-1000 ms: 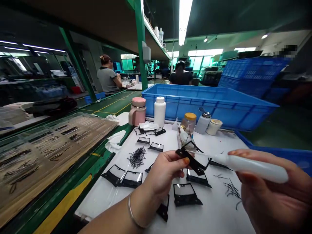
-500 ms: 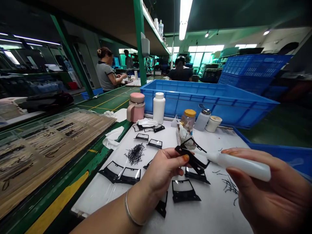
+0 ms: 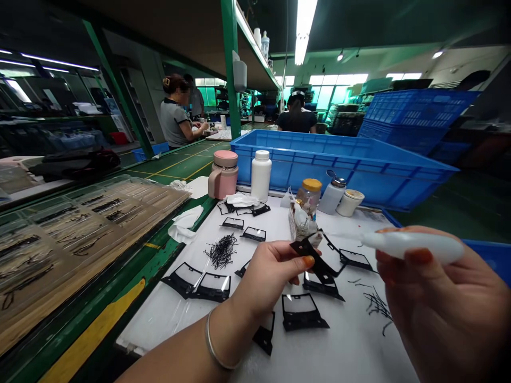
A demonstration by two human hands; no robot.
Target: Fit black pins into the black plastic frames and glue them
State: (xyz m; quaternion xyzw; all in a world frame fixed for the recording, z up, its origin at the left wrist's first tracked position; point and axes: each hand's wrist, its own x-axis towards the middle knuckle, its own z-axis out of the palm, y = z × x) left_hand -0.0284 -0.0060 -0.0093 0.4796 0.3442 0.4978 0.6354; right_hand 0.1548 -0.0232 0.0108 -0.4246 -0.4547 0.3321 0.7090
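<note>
Between the thumb and fingers of my left hand (image 3: 275, 266) is a black plastic frame (image 3: 315, 260), held tilted above the white work board (image 3: 319, 351). My right hand (image 3: 443, 298) is closed around a white squeeze bottle (image 3: 415, 246) with a thin, pale nozzle. The nozzle points left toward the frame's upper edge; whether it touches cannot be made out. Below my hands lie more black frames, one of them a frame with a clear window (image 3: 301, 311). A few short black strips (image 3: 377, 303) are scattered near my right hand.
A pile of black strips (image 3: 221, 251) lies left of my left hand. Behind stand a pink mug (image 3: 224, 175), a white bottle (image 3: 261, 175), a yellow-lidded jar (image 3: 309, 194) and a large blue crate (image 3: 339, 154). A compartment tray (image 3: 80, 229) is at left. Co-workers sit farther back.
My right hand has moved the squeeze bottle right and slightly up, drawing its nozzle back from the middle of the frame. The frame in my left hand has shifted and tilted a little.
</note>
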